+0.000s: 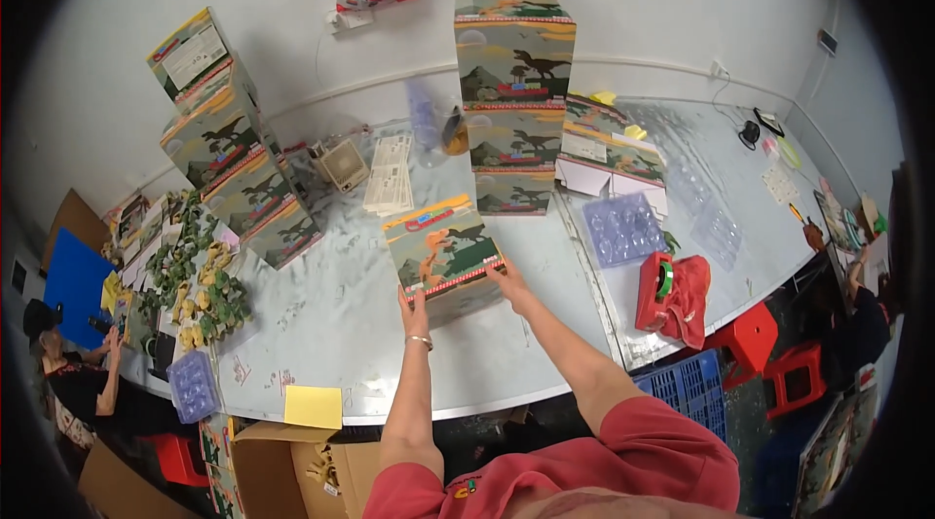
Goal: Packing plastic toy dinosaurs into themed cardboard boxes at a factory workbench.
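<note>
A printed cardboard toy box (pixel 446 248) with a dinosaur picture sits in front of me at the middle of the table. My left hand (pixel 413 315) grips its near left corner, with a bangle on that wrist. At the near right corner my right hand (pixel 510 283) holds the same box, fingers against its side. Both palms' inner sides are hidden. Behind it rises a tall stack of matching boxes (pixel 516 134). Another leaning stack of these boxes (pixel 229 144) stands to the left.
Green and yellow toy figures (pixel 209 300) heap at the left. White printed sheets (pixel 390 176) lie behind the held box. Clear plastic trays (pixel 623 229) and a red tape dispenser (pixel 654 293) are at the right. An open carton (pixel 268 480) stands below the front edge. Two people work at the sides.
</note>
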The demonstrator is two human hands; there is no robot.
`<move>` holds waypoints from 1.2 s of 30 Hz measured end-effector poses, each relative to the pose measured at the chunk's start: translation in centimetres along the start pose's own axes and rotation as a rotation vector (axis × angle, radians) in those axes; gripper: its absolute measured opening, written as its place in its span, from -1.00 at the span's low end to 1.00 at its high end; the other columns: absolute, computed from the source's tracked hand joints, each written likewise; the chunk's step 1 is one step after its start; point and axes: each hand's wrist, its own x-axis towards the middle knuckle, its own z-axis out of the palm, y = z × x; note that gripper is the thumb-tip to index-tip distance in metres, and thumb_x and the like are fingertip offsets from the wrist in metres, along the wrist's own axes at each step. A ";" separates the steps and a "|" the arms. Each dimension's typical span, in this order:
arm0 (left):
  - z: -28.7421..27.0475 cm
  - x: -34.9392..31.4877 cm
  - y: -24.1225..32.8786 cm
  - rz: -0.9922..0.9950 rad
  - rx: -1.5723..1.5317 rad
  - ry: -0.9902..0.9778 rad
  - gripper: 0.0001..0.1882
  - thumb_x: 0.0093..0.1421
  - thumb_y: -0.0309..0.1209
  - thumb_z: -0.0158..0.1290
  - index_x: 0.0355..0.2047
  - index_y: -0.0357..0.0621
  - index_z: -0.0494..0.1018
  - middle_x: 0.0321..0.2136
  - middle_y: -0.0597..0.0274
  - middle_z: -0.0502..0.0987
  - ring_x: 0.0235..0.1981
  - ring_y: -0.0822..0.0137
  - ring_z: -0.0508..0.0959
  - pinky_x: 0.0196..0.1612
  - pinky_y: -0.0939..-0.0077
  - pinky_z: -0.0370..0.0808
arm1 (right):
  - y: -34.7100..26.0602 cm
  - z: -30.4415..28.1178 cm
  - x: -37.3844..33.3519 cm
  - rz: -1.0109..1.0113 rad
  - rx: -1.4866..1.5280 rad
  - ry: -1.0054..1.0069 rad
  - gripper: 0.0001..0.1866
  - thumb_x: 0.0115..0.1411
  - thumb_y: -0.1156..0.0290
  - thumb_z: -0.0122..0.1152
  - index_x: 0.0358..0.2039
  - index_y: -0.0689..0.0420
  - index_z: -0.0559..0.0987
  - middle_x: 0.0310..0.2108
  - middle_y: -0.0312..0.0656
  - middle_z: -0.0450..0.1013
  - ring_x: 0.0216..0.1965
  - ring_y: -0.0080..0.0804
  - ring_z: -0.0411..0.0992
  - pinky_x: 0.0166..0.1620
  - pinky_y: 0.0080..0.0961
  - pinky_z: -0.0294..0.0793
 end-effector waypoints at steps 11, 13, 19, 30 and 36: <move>6.0 -11.1 25.6 0.403 0.019 -0.016 -0.32 0.20 -0.16 -0.08 0.25 0.08 -0.12 -0.37 0.44 0.31 -0.41 0.58 0.25 -0.35 0.64 0.28 | -22.1 -4.0 -12.7 -0.933 -0.134 0.098 -0.38 0.06 0.38 0.18 0.14 0.15 0.23 -0.13 -0.25 0.28 -0.17 -0.49 0.29 -0.14 -0.59 0.34; 10.3 -11.3 31.1 0.594 -0.013 -0.114 -0.31 0.20 -0.23 -0.06 0.25 0.02 -0.14 -0.31 0.43 0.32 -0.39 0.59 0.26 -0.32 0.68 0.30 | -27.1 -7.4 -13.2 -1.165 -0.163 0.147 -0.39 0.06 0.40 0.16 0.14 0.15 0.23 -0.04 -0.22 0.26 -0.07 -0.50 0.27 -0.14 -0.58 0.37; 20.2 -7.4 46.2 0.954 -0.073 -0.358 -0.26 0.12 -0.20 0.07 0.20 0.02 -0.09 -0.13 0.37 0.31 -0.22 0.55 0.32 -0.30 0.68 0.30 | -43.7 -13.7 -10.2 -1.549 -0.189 0.371 -0.55 0.14 0.33 0.07 0.03 0.21 0.34 -0.25 -0.19 0.46 -0.31 -0.49 0.42 -0.30 -0.64 0.44; 34.9 5.4 50.8 0.521 0.088 -0.428 -0.39 0.13 -0.09 0.01 0.14 0.27 0.02 0.09 0.26 0.18 0.15 -0.04 0.09 -0.07 -0.58 -0.06 | -51.9 -22.3 6.3 -1.185 -0.358 0.428 -0.56 0.15 0.16 0.06 -0.05 0.18 0.40 -0.26 -0.14 0.47 -0.51 -0.43 0.48 -0.42 -0.61 0.48; 36.2 8.4 48.9 0.564 0.245 -0.254 -0.30 0.18 -0.34 -0.10 0.23 0.39 -0.21 0.10 0.21 0.17 0.12 -0.03 0.15 -0.05 -0.51 0.05 | -52.3 -23.2 11.4 -1.201 -0.367 0.367 -0.43 0.07 0.17 0.19 0.04 0.20 0.35 -0.15 -0.09 0.41 -0.34 -0.41 0.47 -0.34 -0.55 0.51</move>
